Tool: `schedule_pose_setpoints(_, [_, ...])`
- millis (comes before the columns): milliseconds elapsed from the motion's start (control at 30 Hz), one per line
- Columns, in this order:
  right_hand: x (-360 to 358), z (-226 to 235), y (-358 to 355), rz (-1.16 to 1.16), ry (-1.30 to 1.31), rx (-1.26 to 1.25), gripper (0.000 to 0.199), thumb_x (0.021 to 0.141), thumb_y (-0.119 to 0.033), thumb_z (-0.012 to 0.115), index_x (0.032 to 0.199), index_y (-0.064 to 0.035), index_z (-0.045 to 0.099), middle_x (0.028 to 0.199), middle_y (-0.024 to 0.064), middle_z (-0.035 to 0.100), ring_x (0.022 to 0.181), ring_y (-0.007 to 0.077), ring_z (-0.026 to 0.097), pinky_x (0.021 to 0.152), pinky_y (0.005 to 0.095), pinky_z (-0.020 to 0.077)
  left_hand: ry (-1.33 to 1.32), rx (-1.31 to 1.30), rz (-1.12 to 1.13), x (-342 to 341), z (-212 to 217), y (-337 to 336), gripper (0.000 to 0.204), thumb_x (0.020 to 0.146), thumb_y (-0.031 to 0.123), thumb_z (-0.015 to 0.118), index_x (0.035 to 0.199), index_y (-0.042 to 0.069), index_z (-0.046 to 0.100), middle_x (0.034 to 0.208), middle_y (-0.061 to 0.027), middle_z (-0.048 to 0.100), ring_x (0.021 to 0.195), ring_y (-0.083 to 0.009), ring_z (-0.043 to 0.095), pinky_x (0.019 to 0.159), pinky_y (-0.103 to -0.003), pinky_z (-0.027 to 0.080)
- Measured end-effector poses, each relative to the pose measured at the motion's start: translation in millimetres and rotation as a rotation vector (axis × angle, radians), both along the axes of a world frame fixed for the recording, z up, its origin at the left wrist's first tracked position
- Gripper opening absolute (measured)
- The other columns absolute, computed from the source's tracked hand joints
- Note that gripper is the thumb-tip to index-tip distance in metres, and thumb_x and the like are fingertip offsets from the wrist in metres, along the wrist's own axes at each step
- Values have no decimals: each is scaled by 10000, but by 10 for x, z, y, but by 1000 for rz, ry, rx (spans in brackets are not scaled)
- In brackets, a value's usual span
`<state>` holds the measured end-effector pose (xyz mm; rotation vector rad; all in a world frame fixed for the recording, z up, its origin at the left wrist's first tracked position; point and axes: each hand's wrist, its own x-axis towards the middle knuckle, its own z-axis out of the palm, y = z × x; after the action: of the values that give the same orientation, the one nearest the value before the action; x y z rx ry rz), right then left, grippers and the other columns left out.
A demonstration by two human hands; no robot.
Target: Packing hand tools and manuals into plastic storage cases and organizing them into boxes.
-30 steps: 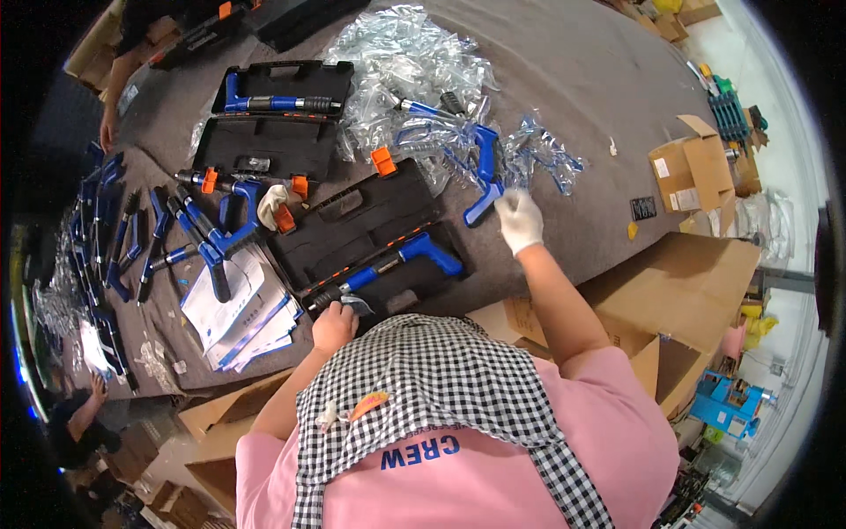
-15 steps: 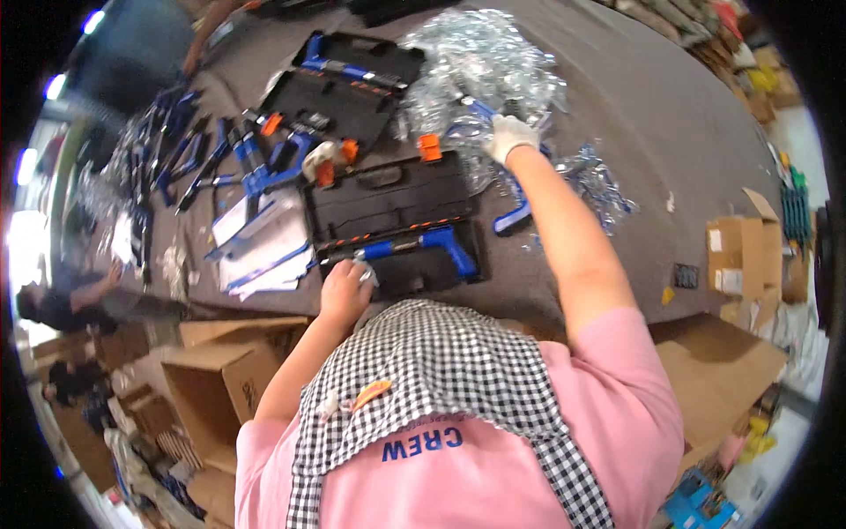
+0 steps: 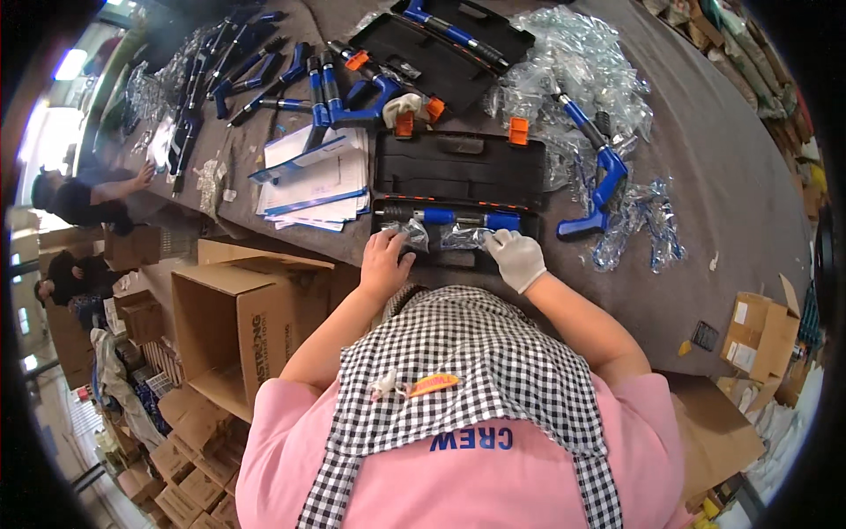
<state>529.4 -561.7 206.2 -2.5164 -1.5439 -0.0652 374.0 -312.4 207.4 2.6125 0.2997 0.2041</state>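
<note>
Directly before me lies an opened black plastic case point(image 3: 460, 169), its lid half toward the far side. A blue and black pistol-grip tool point(image 3: 438, 217) rests in the near half, its grip partly covered. My bare left hand point(image 3: 384, 266) is closed on a small clear plastic bag point(image 3: 409, 233) at the tool's left end. My right hand point(image 3: 518, 257), in a white glove, has its fingers curled at the end of a second clear bag point(image 3: 463, 236), over the tool's grip. What the bags contain is too small to tell.
Right of the case lies another blue tool point(image 3: 608, 181) beside crumpled clear plastic bags point(image 3: 573, 66). A second open case point(image 3: 441, 55) sits farther back. Papers point(image 3: 313, 176) and several blue tools point(image 3: 330, 93) lie left. A cardboard box point(image 3: 211, 326) stands lower left; a person point(image 3: 79, 194) is beyond.
My right hand has come back from the blue tool by the plastic bags to the near case. Small clear bags now lie over the tool there. The whole view has shifted.
</note>
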Motion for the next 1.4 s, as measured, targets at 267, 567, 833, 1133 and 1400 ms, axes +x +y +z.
schedule_pose_setpoints(267, [16,-113,160,-15,91,-167,304,795,-111,558,1091,-85,621,859,47,598,795,212,633,640,347,524,-108,52,20,153,46,580,383,753,158,693,1102,35,593,1092,-161,565,1021,-368,535,914,-442,435])
schedule_pose_setpoints(567, [-90,823,464,-217,317,-44,562,686,-198,712,1194,-23,544,1171,132,560,1090,323,531,912,416,430,40,566,339,574,435,2233,770,662,230,804,1320,101,427,1356,-124,427,1281,-324,360,1083,-507,249])
schedule_pose_setpoints(833, [-233,148,490,46,340,-136,569,701,-359,751,1146,-29,620,1293,86,505,1225,274,431,1025,437,374,257,403,132,622,659,1965,173,798,214,600,780,42,604,784,-193,621,784,-395,615,695,-501,483])
schedule_pose_setpoints(1133, [-315,154,321,10,183,103,540,677,-377,734,1119,-89,617,1236,91,515,1207,301,434,1072,507,291,162,345,-741,886,254,70,242,802,143,553,1016,61,632,1214,-161,582,1299,-350,435,1046,-570,337])
schedule_pose_setpoints(1400, [-294,692,383,-205,-31,50,354,770,-234,641,1091,-87,627,1100,72,568,1117,242,491,1007,586,293,230,309,-806,1119,452,-204,126,747,143,607,856,83,627,931,-86,644,1079,-292,585,888,-481,449])
